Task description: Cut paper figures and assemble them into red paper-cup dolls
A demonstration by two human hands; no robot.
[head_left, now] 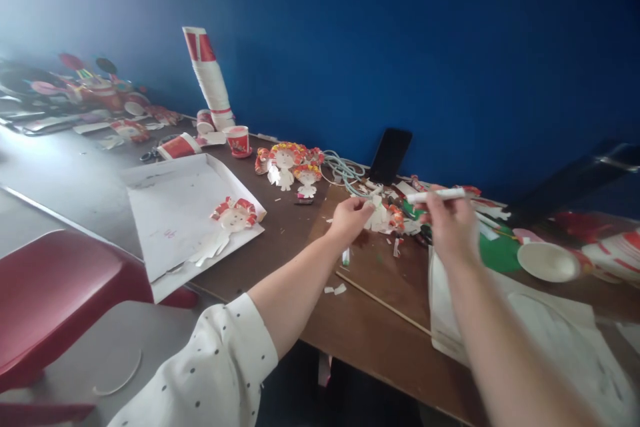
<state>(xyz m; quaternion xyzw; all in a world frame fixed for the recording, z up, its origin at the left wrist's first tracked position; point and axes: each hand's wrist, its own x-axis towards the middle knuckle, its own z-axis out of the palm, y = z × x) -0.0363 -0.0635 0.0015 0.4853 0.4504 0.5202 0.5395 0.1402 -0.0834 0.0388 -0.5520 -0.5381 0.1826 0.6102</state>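
Note:
My left hand (350,219) is closed in a pinch on the edge of a pale paper cutout (379,215), just above the brown table. A white marker (454,193) is held in my right hand (454,225), the fingers wrapped round it and its length nearly level. Its tip points left, towards the cutout but apart from it. Orange-and-red paper pieces (396,217) lie close to the cutout. Below my left hand is a small white-and-green marker cap (346,257). Finished-looking paper dolls with curled red and yellow hair (285,159) lie further left.
A dark phone (391,155) leans against the blue wall beside a coiled pale cable (345,170). A tall cup stack (209,77) stands left, behind a white box lid (165,213). A thin stick (383,302), papers (540,333) and a cup (547,261) lie nearer right.

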